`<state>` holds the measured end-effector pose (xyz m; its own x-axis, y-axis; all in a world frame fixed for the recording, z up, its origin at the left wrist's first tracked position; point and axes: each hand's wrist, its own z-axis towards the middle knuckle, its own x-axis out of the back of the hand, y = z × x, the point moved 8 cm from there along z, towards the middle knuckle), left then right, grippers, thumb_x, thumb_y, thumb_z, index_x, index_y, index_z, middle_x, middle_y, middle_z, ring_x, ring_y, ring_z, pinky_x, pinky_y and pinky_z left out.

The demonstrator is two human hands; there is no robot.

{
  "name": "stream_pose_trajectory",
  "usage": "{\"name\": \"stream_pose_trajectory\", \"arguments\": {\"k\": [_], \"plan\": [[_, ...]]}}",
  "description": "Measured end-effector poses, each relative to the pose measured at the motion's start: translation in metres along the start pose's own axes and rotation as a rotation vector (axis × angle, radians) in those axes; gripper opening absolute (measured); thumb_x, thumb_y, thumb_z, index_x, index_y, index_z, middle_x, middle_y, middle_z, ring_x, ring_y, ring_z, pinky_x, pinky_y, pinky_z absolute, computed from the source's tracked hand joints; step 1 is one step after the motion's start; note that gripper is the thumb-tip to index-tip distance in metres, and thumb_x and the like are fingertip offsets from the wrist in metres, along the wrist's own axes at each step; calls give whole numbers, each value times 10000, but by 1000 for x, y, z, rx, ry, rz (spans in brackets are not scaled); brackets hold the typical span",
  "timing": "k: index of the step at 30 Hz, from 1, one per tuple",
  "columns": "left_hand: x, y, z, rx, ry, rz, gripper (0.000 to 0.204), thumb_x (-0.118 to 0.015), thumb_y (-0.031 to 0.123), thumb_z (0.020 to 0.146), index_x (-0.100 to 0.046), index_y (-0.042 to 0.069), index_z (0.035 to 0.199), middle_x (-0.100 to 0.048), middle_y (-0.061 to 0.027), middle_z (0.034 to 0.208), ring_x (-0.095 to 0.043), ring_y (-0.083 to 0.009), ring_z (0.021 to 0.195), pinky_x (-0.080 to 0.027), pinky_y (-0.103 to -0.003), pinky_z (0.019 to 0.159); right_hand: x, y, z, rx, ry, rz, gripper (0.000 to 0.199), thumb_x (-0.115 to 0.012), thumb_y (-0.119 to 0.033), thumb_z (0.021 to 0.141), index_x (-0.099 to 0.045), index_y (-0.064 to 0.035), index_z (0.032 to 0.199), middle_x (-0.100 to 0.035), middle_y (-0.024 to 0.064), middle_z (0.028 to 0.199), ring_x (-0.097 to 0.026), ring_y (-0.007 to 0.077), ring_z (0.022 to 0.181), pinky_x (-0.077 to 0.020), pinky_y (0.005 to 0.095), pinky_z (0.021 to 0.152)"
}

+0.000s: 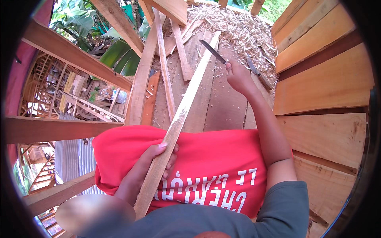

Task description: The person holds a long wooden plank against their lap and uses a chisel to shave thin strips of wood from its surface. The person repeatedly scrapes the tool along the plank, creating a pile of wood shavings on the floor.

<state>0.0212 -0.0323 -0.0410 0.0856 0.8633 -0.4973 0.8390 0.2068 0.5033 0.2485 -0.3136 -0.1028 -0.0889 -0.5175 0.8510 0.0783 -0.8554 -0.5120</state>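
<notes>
My left hand (152, 160) grips a long pale wooden slat (186, 103) near its lower end, holding it against my red shirt (214, 158). The slat runs up and away toward the wood shavings. My right hand (238, 77) is stretched forward and shut on the handle of a long dark-bladed knife (212, 50). The blade points up and to the left, its edge close beside the upper part of the slat.
A heap of wood shavings (242, 31) lies on the plank floor (222, 103) ahead. Loose slats (164, 67) lean at the left. Wide stacked boards (321, 79) form a wall on the right. Timber beams (59, 47) frame an open drop to lower structures at left.
</notes>
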Motion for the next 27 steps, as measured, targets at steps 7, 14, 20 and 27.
{"name": "stream_pose_trajectory", "arguments": {"k": [7,14,20,27], "plan": [[11,2,2,-85,23,-61,480,-512,486,945,-508,21,1065,-470,-18,641,-477,-95,449,-394,-200,414,11,45,-10,-169,-271,693,277,-689,-291,942,-616,-27,979,-597,-10,746,-513,75,619,-457,275,591],[7,5,-2,-109,39,-15,463,-513,487,948,-515,34,1048,-476,-15,645,-481,-94,454,-395,-199,420,-26,117,-24,-135,-521,184,192,-754,-201,851,-733,-39,951,-718,61,836,-653,147,777,-512,317,715],[7,3,-2,-119,51,0,456,-501,481,952,-504,32,1028,-466,-12,632,-472,-87,443,-388,-188,412,-78,79,-40,135,-735,169,279,-842,-147,719,-760,-50,967,-740,90,845,-689,212,793,-532,352,753],[8,-2,-5,-119,62,-3,443,-502,480,952,-506,44,1028,-467,-9,636,-475,-87,453,-388,-196,413,-13,113,-4,-258,-50,58,334,-845,-216,771,-742,-50,1042,-747,115,875,-697,202,799,-539,347,733]]}}
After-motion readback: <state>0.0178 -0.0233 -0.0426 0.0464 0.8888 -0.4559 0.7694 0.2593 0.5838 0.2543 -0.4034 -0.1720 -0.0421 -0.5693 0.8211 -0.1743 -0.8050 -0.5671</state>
